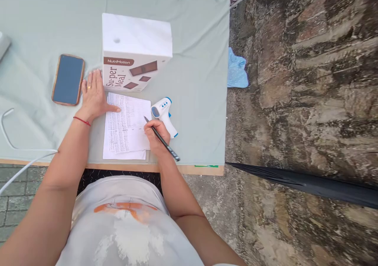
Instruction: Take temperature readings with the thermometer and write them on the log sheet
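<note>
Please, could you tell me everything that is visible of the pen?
The pen is slim, straight and black, plastic-looking, with pale markings near its back end. The right hand grips it at a slant, tip forward and to the left, over the papers; whether the tip touches them, I cannot tell.

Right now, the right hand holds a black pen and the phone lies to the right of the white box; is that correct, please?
Not quite: the head view shows the phone lying to the left of the white box. The right hand does hold a black pen.
</note>
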Available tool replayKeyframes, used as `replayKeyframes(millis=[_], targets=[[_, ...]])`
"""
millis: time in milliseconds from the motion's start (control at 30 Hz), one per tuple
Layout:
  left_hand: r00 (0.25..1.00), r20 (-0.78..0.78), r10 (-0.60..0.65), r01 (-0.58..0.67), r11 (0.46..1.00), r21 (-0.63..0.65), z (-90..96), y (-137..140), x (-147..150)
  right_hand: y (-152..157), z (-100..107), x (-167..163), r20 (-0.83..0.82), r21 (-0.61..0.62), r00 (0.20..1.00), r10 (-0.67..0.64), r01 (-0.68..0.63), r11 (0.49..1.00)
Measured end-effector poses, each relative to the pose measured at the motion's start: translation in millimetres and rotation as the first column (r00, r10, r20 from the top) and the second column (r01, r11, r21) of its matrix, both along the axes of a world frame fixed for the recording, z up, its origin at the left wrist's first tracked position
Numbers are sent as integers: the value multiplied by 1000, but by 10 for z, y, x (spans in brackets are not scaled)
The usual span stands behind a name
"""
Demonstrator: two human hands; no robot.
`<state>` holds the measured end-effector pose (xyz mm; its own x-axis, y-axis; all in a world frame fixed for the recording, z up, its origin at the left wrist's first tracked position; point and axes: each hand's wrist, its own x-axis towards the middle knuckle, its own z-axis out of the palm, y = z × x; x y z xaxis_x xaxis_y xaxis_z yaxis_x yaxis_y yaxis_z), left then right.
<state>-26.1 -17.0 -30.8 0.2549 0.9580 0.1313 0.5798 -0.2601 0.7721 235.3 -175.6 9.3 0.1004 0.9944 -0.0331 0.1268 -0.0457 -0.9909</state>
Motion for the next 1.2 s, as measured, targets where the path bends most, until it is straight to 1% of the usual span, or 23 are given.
replayKeyframes(millis=[100,233,300,400,467,533,600,700,867,1033,1200], targets=[[999,33,-10,10,1000,7,-11,4,-8,-10,2,-16,-62,69,997,39,-35,997],[999,40,-11,11,1000,2,7,2,-7,-14,-5,-92,-37,47,999,27,-26,999],[1000,-14,-11,10,999,-31,79,-13,7,-14,-40,-155,-2,35,1000,-3,4,999],[985,-171,-12,-10,992,-125,255,-52,43,-6,-127,-255,34,37,995,-93,92,995],[969,-248,-13,-31,985,-173,367,-76,71,1,-184,-308,63,52,988,-143,140,989],[960,-278,-11,-44,981,-189,441,-90,96,5,-225,-340,117,89,981,-154,144,986],[957,-289,-8,-50,980,-191,477,-97,115,5,-245,-353,176,129,974,-142,120,984],[953,-303,-3,-59,979,-195,496,-104,134,3,-243,-355,223,179,967,-126,87,980],[952,-306,-6,-59,978,-200,504,-114,140,12,-214,-361,244,251,961,-130,67,966],[959,-282,-1,-54,981,-187,472,-101,129,13,-219,-356,278,251,954,-108,36,967],[950,-311,-9,-56,978,-200,482,-97,135,7,-255,-333,321,232,943,-86,10,973]])
